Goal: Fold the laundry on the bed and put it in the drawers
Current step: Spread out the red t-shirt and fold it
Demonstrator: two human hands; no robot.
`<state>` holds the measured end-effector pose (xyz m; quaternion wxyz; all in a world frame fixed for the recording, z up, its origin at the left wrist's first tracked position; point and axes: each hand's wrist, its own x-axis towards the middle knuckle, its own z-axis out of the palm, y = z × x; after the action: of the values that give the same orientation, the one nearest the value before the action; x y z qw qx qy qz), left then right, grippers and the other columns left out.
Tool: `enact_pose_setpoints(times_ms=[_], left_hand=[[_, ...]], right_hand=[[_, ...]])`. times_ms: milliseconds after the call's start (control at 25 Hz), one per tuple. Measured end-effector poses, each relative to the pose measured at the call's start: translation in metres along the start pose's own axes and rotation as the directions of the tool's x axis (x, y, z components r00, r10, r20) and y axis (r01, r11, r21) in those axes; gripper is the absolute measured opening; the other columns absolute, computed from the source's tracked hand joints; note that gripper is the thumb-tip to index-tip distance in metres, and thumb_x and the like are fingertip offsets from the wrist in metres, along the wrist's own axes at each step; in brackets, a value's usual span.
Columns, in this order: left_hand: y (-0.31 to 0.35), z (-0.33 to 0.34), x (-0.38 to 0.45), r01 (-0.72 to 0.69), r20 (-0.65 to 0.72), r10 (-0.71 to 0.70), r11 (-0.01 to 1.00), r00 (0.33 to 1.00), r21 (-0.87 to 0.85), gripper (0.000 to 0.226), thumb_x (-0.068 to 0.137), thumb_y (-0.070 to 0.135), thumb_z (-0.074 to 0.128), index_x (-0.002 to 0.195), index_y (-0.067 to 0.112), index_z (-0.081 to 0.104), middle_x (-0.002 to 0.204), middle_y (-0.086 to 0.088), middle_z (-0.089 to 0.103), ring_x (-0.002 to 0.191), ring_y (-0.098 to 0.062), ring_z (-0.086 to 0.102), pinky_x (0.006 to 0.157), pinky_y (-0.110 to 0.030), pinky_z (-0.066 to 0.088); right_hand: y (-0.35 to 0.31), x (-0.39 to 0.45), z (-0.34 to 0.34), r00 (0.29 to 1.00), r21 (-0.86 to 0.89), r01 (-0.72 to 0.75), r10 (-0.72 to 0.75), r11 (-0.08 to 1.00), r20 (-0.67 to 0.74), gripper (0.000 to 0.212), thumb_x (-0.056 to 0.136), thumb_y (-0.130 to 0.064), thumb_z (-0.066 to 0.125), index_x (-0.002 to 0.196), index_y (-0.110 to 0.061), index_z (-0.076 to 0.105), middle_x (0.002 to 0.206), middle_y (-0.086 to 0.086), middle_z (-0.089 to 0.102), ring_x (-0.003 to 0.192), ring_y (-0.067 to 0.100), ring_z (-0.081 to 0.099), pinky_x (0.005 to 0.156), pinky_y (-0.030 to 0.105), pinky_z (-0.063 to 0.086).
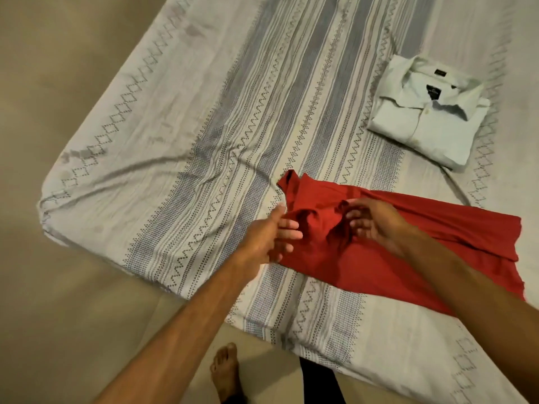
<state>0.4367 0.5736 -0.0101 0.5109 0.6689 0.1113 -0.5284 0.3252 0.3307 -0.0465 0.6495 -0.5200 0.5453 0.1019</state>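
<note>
A red garment (408, 252) lies partly folded on the bed (204, 141), with a bunched collar end at its left. My left hand (268, 234) reaches in from the left, and its straight fingers touch the garment's left edge. Over the bunched middle is my right hand (376, 223), its fingers loosely bent and resting on the cloth. I cannot see either hand gripping a fold. A folded white collared shirt (425, 118) lies farther back on the right, apart from both hands.
The bed's patterned grey and white sheet is wrinkled near the red garment. The bed's corner (46, 211) points left, with beige floor (73, 316) around it. My bare foot (226, 371) stands on the floor by the near bed edge. No drawers are in view.
</note>
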Motion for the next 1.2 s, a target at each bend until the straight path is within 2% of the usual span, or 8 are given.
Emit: enact_pose_setpoints(times_ms=[80,160,400,480,600,760,920,1200], left_hand=[[-0.005,-0.015,0.021,-0.101,-0.192,0.118,0.990,0.974,0.098,0.043,0.104,0.050,0.052,0.097,0.015,0.076,0.085,0.000,0.079,0.061,-0.012,0.061,0.055,-0.026,0.045],[-0.023,-0.037,0.027,-0.126,-0.352,0.221,0.954,0.910,0.273,0.020,0.101,0.037,0.059,0.094,0.023,0.071,0.083,0.003,0.075,0.070,-0.013,0.064,0.064,-0.029,0.046],[-0.061,-0.050,0.015,-0.199,-0.120,0.274,0.881,0.954,0.430,0.016,0.094,0.044,0.072,0.108,0.037,0.071,0.102,0.022,0.072,0.094,0.005,0.067,0.080,-0.020,0.051],[-0.066,-0.049,0.020,-0.226,-0.151,0.340,0.837,0.928,0.498,0.026,0.088,0.043,0.079,0.111,0.037,0.069,0.100,0.018,0.072,0.092,0.001,0.068,0.080,-0.022,0.054],[-0.069,-0.051,0.031,-0.251,-0.175,0.446,0.739,0.878,0.625,0.020,0.088,0.038,0.080,0.105,0.036,0.070,0.091,0.017,0.071,0.085,0.001,0.068,0.076,-0.029,0.060],[-0.076,-0.066,0.034,-0.327,-0.073,0.483,0.689,0.873,0.646,0.005,0.093,0.035,0.074,0.091,0.033,0.070,0.084,0.021,0.073,0.077,-0.001,0.071,0.071,-0.041,0.062],[-0.086,-0.080,0.025,-0.400,-0.005,0.512,0.676,0.859,0.619,0.014,0.091,0.047,0.062,0.088,0.033,0.067,0.090,0.019,0.068,0.079,-0.009,0.067,0.067,-0.040,0.058],[-0.090,-0.078,0.025,-0.385,-0.070,0.506,0.732,0.859,0.562,0.006,0.096,0.029,0.071,0.095,0.031,0.066,0.087,0.016,0.069,0.081,-0.007,0.068,0.072,-0.040,0.059]], right_hand=[[-0.007,0.030,-0.003,0.987,-0.128,0.055,-0.073,0.990,-0.145,0.012,0.096,-0.025,0.061,0.097,-0.018,0.072,0.084,0.003,0.065,0.066,0.015,0.057,0.058,0.026,0.042],[-0.012,0.042,-0.001,0.985,-0.202,0.124,-0.146,0.972,-0.096,0.014,0.094,-0.027,0.065,0.100,-0.019,0.075,0.095,0.001,0.069,0.080,0.016,0.061,0.065,0.028,0.047],[-0.024,0.060,0.000,0.955,-0.430,0.253,-0.154,0.867,0.253,0.054,0.065,-0.029,0.097,0.111,-0.028,0.067,0.109,-0.003,0.072,0.091,0.016,0.070,0.078,0.034,0.056],[-0.031,0.072,0.006,0.933,-0.552,0.341,-0.205,0.761,0.294,0.045,0.066,-0.032,0.095,0.103,-0.028,0.070,0.110,0.002,0.074,0.094,0.015,0.069,0.086,0.033,0.056],[-0.043,0.075,0.016,0.902,-0.582,0.420,-0.252,0.696,0.349,0.012,0.084,-0.032,0.084,0.087,-0.023,0.076,0.087,-0.006,0.077,0.082,0.005,0.067,0.077,0.025,0.049],[-0.055,0.074,0.032,0.907,-0.458,0.356,-0.183,0.815,0.380,0.016,0.084,-0.027,0.085,0.090,-0.020,0.072,0.091,-0.007,0.078,0.088,0.004,0.071,0.084,0.029,0.052],[-0.056,0.075,0.040,0.904,-0.630,0.361,-0.091,0.688,0.419,0.053,0.069,-0.027,0.095,0.112,-0.031,0.065,0.104,-0.002,0.075,0.098,0.016,0.072,0.086,0.032,0.058],[-0.055,0.068,0.050,0.927,-0.632,0.359,-0.187,0.687,0.324,0.050,0.071,-0.018,0.093,0.111,-0.028,0.065,0.107,0.003,0.072,0.098,0.021,0.071,0.084,0.036,0.061]])
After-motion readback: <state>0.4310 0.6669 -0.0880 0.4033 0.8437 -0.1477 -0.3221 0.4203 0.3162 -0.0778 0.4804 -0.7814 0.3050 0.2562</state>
